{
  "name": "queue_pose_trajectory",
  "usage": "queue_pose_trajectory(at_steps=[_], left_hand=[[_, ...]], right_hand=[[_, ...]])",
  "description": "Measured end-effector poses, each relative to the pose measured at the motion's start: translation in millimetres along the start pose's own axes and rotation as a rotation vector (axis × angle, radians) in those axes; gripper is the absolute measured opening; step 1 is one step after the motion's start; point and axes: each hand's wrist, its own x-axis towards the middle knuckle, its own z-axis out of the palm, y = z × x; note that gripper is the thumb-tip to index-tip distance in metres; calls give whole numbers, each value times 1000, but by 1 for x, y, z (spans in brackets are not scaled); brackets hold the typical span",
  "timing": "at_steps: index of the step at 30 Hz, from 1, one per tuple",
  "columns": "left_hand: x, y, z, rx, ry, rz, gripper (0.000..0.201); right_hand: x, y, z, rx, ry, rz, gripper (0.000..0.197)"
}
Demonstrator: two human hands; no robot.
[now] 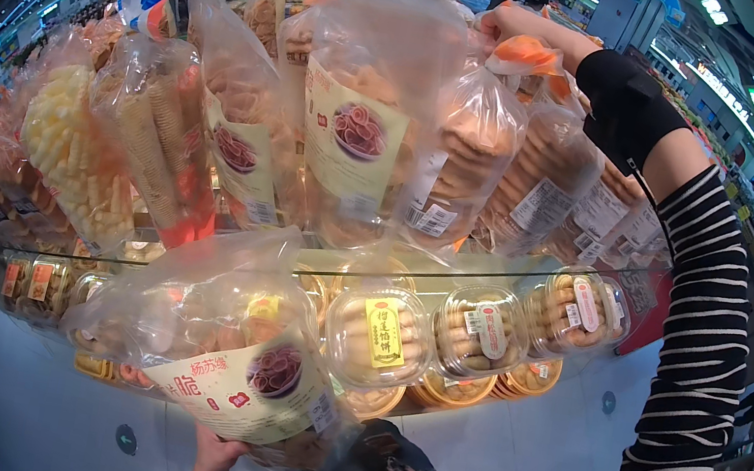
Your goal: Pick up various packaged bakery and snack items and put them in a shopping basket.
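My left hand (pixel 215 456) grips the underside of a large clear bag of crisps (pixel 228 350) with a cream label, held low in front of the display. The bag hides most of its fingers. My right hand (pixel 504 23) reaches over the top of the upper row, with its fingers curled down behind the bag tops; what they grip is hidden. Just below it stands a clear bag of round biscuits (pixel 477 143) gathered with an orange tie. To its left is another clear bag with a cream label (pixel 350 141), similar to the one I hold.
Clear bags of pale puffed sticks (pixel 64 138) and wafer rolls (pixel 138 126) crowd the left of the upper row. A glass shelf edge (pixel 530 273) runs below. Under it sit clear plastic tubs of pastries (pixel 377 335). Grey floor (pixel 555 425) lies beneath.
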Motion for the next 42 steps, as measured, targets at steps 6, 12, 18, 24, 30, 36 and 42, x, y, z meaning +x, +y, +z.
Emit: queue_pose_trajectory(at_steps=[6,12,18,24,30,36,42], left_hand=[[-1,8,8,17,88,1,62],[-2,0,9,-57,27,-35,61],[-1,3,7,-26,24,-1,59],[2,6,11,23,27,-19,60],[6,5,15,36,-4,-3,60],[8,10,18,46,-11,-26,67],[6,5,1,55,-13,-87,71]], right_hand=[[9,-21,0,587,-143,233,25],[-9,7,-10,104,54,50,15],[-15,48,-4,228,142,160,20],[-43,54,-10,350,77,383,17],[-57,70,-4,271,120,483,21],[-54,70,7,345,148,492,20],[-40,67,7,363,132,521,17]])
